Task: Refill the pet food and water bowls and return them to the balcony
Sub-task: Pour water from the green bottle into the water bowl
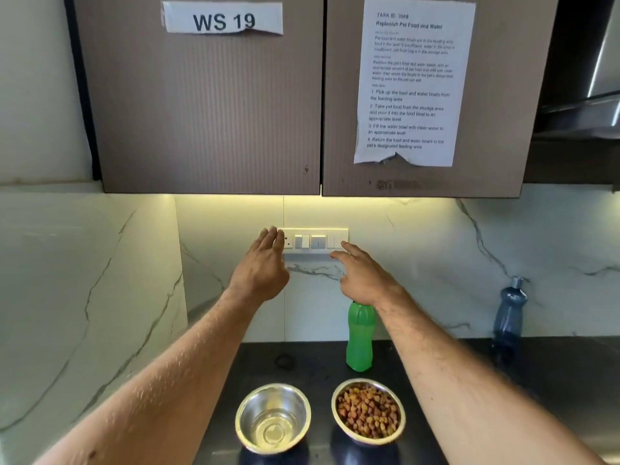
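Both bowls sit filled at counter (469, 380) front edge, water bowl (273, 418) left, food bowl (368, 410) right; left hand (260, 266) flat, fingers together, right hand (364, 275) loosely spread, both empty; only balcony return looks left

The right forearm crossed in front of the green bottle (359, 337), hiding its cap and upper right shoulder just below the right hand (364, 276). The left hand's (263, 266) fingertips (270, 234) covered the left end of the switch panel (317, 241). The small print on the task sheet (411, 82), well above both hands' fingers, was blurred in its upper paragraphs. Both steel bowls (272, 418) sat near the frame's lower edge, their bases lost in dark reflection. The dark bottle (510, 317), far right of the fingers, looked soft and dim.
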`<act>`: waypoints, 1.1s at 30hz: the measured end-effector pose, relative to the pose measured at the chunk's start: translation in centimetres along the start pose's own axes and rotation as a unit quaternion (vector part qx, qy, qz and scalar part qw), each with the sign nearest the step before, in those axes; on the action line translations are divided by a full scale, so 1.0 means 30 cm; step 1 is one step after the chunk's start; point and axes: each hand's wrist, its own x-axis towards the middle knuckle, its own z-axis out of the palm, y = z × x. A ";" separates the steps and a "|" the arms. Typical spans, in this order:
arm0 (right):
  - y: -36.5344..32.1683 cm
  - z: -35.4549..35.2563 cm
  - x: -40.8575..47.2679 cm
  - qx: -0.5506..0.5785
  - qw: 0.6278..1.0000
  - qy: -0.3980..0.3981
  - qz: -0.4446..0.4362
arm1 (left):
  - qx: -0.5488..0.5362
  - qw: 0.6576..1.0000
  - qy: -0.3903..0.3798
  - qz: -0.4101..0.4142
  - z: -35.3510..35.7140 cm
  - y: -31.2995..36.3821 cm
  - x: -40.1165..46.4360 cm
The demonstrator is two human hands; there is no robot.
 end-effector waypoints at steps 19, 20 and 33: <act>0.174 0.381 -0.169 0.085 0.991 -0.020 0.106 | -0.059 0.995 -0.075 0.005 0.405 -0.103 -0.104; 0.204 0.394 -0.163 0.088 0.990 -0.016 0.110 | -0.063 0.995 -0.074 0.004 0.430 -0.098 -0.094; 0.592 0.592 -0.028 0.182 0.966 -0.007 0.182 | -0.093 0.983 -0.147 -0.065 0.785 0.024 0.043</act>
